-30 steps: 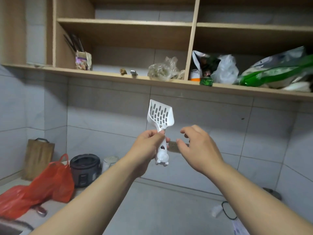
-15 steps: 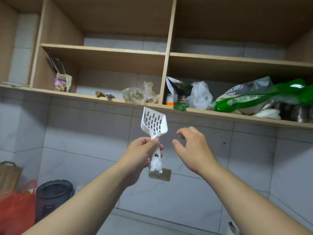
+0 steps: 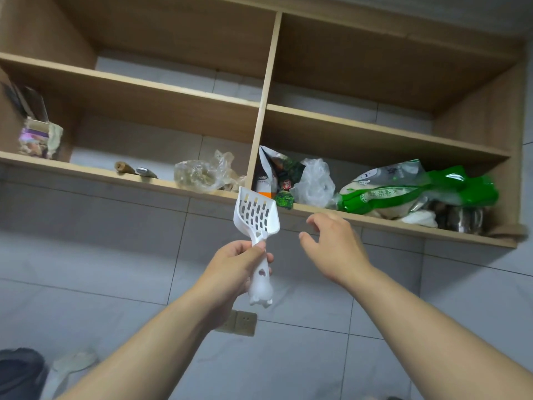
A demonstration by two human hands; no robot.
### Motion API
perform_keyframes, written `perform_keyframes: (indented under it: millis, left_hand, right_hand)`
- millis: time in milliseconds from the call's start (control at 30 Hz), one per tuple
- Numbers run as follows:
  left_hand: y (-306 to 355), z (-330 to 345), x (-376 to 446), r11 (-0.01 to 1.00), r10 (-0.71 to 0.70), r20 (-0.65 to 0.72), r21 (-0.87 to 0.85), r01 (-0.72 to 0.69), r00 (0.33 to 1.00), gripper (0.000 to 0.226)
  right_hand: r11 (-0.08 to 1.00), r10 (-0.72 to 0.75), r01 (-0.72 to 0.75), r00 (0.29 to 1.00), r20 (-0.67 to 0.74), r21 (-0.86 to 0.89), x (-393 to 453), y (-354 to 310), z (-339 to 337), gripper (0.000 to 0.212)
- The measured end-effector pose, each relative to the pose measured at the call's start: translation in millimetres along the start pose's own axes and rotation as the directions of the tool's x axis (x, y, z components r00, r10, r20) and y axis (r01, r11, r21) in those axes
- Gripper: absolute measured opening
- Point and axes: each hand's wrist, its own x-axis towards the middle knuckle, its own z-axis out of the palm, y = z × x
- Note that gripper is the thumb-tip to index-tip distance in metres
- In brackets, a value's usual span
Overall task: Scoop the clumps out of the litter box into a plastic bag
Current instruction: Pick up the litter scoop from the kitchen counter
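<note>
Scoop raised at centre frame.
Your left hand (image 3: 235,265) grips the white litter scoop (image 3: 257,219) by its handle; your right hand (image 3: 334,249), fingers spread, holds nothing below the shelf (image 3: 375,223).

A wooden shelf (image 3: 202,192) spans the tiled wall, split by an upright divider (image 3: 261,116). Left of the divider lie a clear plastic bag (image 3: 202,174) and a small box (image 3: 39,140); right of it, a white bag (image 3: 314,183) and a green packet (image 3: 418,192)

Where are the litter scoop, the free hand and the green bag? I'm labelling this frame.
litter scoop (image 3: 257,215): head view, on the slotted blade.
right hand (image 3: 334,251): head view, on the back of the open hand.
green bag (image 3: 418,192): head view, on its green middle.
</note>
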Motion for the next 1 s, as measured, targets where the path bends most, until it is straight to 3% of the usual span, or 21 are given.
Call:
perform_keyframes:
  millis: [433,667,867,1000]
  left_hand:
    - [-27,36,78,0.998,0.012,-0.104,0.066,-0.005,0.995,0.032]
    - [-27,48,106,0.994,0.059,-0.151,0.103,-0.044,0.987,0.032]
    - [-27,47,119,0.983,0.114,-0.192,0.167,-0.083,0.975,0.031]
    - [-25,48,120,0.978,0.134,-0.211,0.187,-0.095,0.968,0.029]
  right_hand:
    - [0.999,0.000,-0.003,0.998,-0.065,-0.039,99,74,55,0.034]
    - [0.993,0.074,-0.080,0.994,-0.081,-0.084,165,98,67,0.037]
    - [0.986,0.136,-0.135,0.991,0.004,-0.102,208,110,89,0.068]
    - [0.982,0.179,-0.174,0.982,0.064,-0.072,215,111,100,0.074]
